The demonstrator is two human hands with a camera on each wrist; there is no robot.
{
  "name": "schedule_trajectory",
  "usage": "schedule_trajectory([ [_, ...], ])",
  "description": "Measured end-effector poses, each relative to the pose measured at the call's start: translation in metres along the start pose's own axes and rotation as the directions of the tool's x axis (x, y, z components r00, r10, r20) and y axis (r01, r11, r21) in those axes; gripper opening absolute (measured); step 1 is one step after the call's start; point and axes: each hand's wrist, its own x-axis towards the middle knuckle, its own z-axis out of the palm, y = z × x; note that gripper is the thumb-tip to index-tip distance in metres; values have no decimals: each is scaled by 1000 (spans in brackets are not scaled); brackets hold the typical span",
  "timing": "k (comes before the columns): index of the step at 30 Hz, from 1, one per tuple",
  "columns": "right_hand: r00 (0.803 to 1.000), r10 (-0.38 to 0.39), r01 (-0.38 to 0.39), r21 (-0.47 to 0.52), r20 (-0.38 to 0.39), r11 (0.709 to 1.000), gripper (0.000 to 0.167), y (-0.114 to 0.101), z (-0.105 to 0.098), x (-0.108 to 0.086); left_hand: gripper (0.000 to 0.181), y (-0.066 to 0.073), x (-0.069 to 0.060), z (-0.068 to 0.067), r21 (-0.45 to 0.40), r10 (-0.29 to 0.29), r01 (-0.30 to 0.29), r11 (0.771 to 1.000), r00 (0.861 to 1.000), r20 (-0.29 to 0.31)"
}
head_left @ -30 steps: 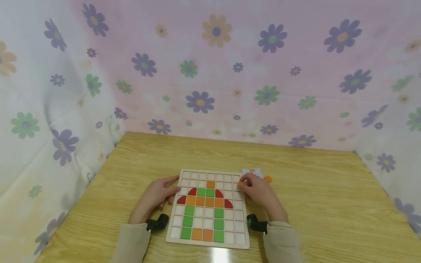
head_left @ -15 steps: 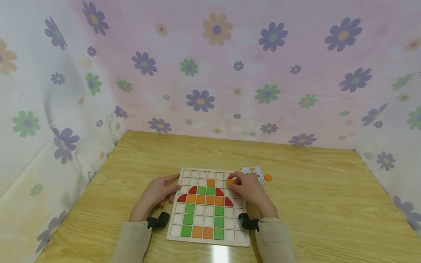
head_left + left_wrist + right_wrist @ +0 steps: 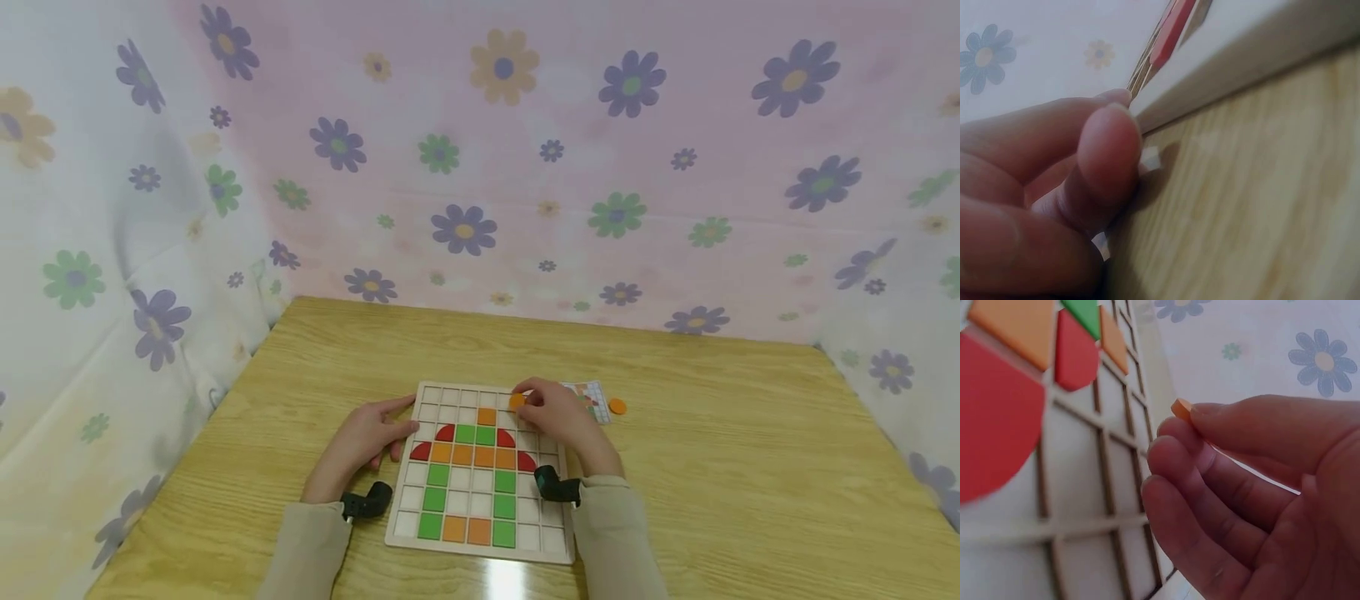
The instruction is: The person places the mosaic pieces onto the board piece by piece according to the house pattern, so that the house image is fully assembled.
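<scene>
A pale wooden grid board (image 3: 472, 479) lies on the table. Set in its cells are green, orange and red flat pieces, among them a single orange square (image 3: 487, 416) near the far side. With thumb and index finger my right hand (image 3: 558, 408) pinches an orange disc (image 3: 517, 402), held over the board's far right cells. In the right wrist view the disc (image 3: 1180, 409) sticks out just past the fingertips. At the board's left edge my left hand (image 3: 363, 435) rests with thumb and extended index finger touching the rim (image 3: 1179, 94).
A small pattern card (image 3: 594, 400), partly covered by my right hand, lies beyond the board's right side. A second orange disc (image 3: 617, 406) sits beside it on the wooden table (image 3: 720, 467). Flowered cloth (image 3: 547, 208) hangs behind and at both sides.
My right hand has moved left with the orange disc, from the board's right edge to over its far right cells. The left hand stays at the left edge. The head view shifted slightly.
</scene>
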Motion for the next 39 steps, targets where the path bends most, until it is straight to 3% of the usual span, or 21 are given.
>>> schedule_trajectory([
  [14,1000,-20,19,56,23,998,26,-8,11,14,53,0,3,7,-1,9,-9,1000,1000,16],
  [19,1000,-14,14,31,4,999,23,-10,20,19,52,-1,2,4,10,7,-8,1000,1000,7],
  [27,997,-68,66,-54,-38,996,20,-14,28,24,54,-3,2,0,29,13,-13,999,1000,3],
  [39,994,-69,62,-85,-81,994,20,-18,33,22,53,-2,4,-1,36,16,-16,999,1000,4],
])
